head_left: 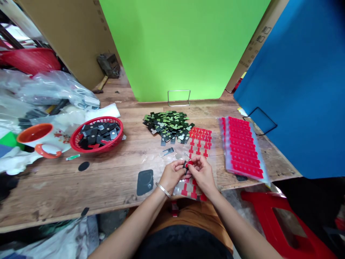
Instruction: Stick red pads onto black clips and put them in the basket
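Close together over a clear sheet of red T-shaped stickers (pixel 198 142), my two hands meet at the table's front. My left hand (pixel 173 175), with a bangle at the wrist, pinches a small dark flat piece (pixel 185 164). My right hand (pixel 201 174) has its fingers closed on a red sticker (pixel 190 163) at that piece; how far the two are joined is hidden by the fingers. Just beyond lies a single grey slotted piece (pixel 167 152). A heap of dark and green flat pieces (pixel 169 124) sits farther back.
Left stand a red basket (pixel 120 138) of dark pieces and an orange-and-white mug (pixel 51 144). Stacked red sticker sheets (pixel 244 147) lie right. A green panel (pixel 183 46) and a blue panel (pixel 302 100) rise behind. A red stool (pixel 269 219) is below right.
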Motion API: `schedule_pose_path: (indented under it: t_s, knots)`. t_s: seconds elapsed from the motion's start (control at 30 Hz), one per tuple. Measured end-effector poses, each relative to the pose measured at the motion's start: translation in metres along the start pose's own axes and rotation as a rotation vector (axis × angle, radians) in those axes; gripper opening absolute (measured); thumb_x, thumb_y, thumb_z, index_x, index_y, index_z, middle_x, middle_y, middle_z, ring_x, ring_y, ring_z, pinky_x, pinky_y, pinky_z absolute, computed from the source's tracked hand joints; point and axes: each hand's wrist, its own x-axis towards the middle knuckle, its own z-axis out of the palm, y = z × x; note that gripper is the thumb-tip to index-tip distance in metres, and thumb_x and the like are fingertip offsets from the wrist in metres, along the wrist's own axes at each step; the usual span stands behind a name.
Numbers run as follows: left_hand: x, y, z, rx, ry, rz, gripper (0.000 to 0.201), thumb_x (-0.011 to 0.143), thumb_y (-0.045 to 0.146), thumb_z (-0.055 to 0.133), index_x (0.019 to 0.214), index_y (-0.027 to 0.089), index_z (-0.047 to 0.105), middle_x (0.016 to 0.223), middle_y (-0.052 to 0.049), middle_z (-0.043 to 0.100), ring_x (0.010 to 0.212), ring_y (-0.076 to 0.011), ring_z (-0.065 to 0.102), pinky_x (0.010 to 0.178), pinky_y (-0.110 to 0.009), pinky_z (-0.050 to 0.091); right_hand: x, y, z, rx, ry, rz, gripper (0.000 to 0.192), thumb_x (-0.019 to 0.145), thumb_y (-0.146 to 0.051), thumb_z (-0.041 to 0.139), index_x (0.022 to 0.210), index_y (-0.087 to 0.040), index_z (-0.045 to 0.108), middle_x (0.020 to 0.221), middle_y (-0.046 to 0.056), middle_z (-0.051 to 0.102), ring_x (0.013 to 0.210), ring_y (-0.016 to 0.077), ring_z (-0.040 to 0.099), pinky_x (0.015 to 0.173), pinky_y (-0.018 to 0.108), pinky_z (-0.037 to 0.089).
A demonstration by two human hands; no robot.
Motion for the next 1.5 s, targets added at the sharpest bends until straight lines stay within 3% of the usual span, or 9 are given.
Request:
schedule_pose_path:
  t_s: [1.13,1.33,1.43,1.5]
  knots:
    - [0.001,-0.003,0.0,0.016,-0.015,0.02,0.028,0.064,0.007,0.066,0.09,0.01,0.057,0.077,-0.007,0.069,0.066,-0.0164,0.066,0.063,-0.025,0.054,0.001,0.002,0.002,-0.027,-0.003,-0.039,0.011,0.071,-0.02,0.057,0.079,-0.019,0.049,0.067,-0.003,0.052,0.052,0.0087,0.047,0.046,0.019,0.039]
    - [0.003,-0.007,0.001,0.057,0.064,0.073,0.026,0.065,0.016,0.067,0.088,0.01,0.056,0.072,-0.006,0.069,0.062,-0.0171,0.066,0.059,-0.027,0.055,-0.002,-0.001,0.002,-0.045,-0.038,-0.031,0.008,0.076,-0.023,0.054,0.081,-0.02,0.05,0.068,-0.003,0.054,0.049,0.0095,0.049,0.043,0.02,0.04]
    - [0.002,-0.008,0.003,0.053,0.062,0.103,0.028,0.065,0.02,0.068,0.087,0.01,0.056,0.072,-0.005,0.069,0.059,-0.0165,0.065,0.058,-0.027,0.055,-0.006,-0.007,0.0,-0.167,-0.027,-0.097,0.007,0.08,-0.025,0.05,0.084,-0.02,0.053,0.073,0.0,0.056,0.056,0.0116,0.053,0.051,0.023,0.044]
    - [0.001,-0.008,0.003,0.046,0.053,0.114,0.03,0.064,0.022,0.07,0.088,0.01,0.057,0.072,-0.005,0.069,0.058,-0.016,0.065,0.059,-0.027,0.054,-0.008,-0.011,-0.002,-0.283,0.015,-0.197,0.008,0.081,-0.024,0.049,0.084,-0.019,0.055,0.083,0.003,0.057,0.072,0.0149,0.056,0.064,0.026,0.046]
